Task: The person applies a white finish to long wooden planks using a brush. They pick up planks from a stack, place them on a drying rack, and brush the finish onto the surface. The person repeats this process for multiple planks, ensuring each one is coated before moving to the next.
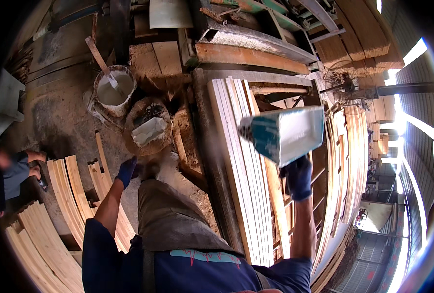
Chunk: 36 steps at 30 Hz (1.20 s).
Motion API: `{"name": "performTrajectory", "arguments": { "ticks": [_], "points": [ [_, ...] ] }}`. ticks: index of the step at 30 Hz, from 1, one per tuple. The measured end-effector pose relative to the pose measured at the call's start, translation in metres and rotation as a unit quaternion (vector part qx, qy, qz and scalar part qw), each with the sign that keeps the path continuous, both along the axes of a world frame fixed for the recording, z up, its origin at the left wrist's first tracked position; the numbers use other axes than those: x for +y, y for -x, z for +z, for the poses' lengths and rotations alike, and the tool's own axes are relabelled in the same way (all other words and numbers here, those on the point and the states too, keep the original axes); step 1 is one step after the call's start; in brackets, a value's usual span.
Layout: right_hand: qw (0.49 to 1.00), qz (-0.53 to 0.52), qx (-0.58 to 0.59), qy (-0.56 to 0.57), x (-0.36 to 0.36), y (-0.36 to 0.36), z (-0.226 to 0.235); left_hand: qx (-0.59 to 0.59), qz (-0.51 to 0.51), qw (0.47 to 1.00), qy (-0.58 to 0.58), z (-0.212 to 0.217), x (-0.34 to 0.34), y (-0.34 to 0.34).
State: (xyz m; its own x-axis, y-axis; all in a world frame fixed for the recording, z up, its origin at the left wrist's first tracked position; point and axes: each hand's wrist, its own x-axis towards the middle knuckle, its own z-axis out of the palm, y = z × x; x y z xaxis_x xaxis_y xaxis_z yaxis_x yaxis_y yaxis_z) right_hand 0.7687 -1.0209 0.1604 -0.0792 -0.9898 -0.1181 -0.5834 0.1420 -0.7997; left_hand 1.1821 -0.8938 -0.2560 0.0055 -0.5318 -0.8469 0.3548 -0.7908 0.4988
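My right hand (297, 178), in a dark blue glove, is closed on a teal box-shaped container (265, 141) by its near side. White material coats the container's inside, and a dark part sticks out at its left end. It is held above a row of long pale wooden strips (241, 171) laid side by side on a rack. My left hand (127, 172), also gloved, hangs low at the left near a round block (148, 115) with a white-smeared piece on top. Its fingers are dark and blurred, with nothing visible in them.
A bucket (114, 93) of white liquid with a flat stick in it stands at the far left. Several wooden strips (73, 188) lie at the near left, beside a partly visible person (19, 171). More strips (346, 161) are stacked at the right. A metal-and-wood frame (256, 53) stands beyond the rack.
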Motion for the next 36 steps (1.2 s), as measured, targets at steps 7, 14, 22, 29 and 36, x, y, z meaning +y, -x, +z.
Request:
{"name": "performTrajectory", "arguments": {
  "ticks": [7,14,22,29,36],
  "points": [
    [0.965,0.198,0.172,0.023,-0.089,-0.007,-0.123,0.100,0.093,0.986,-0.092,-0.134,0.115,0.018],
    [0.993,0.102,-0.017,-0.053,-0.190,-0.111,-0.086,0.101,0.101,0.986,-0.084,-0.083,0.121,0.017],
    [0.999,0.014,0.008,-0.049,-0.080,-0.027,-0.031,0.089,0.131,0.980,-0.120,-0.073,0.139,-0.014],
    [0.996,-0.016,0.033,-0.080,-0.092,0.011,-0.072,0.082,0.104,0.973,-0.191,-0.074,0.172,-0.017],
    [0.986,0.066,0.133,0.071,-0.203,-0.022,-0.103,0.150,0.133,0.972,-0.119,-0.095,0.124,-0.016]
  ]
}}
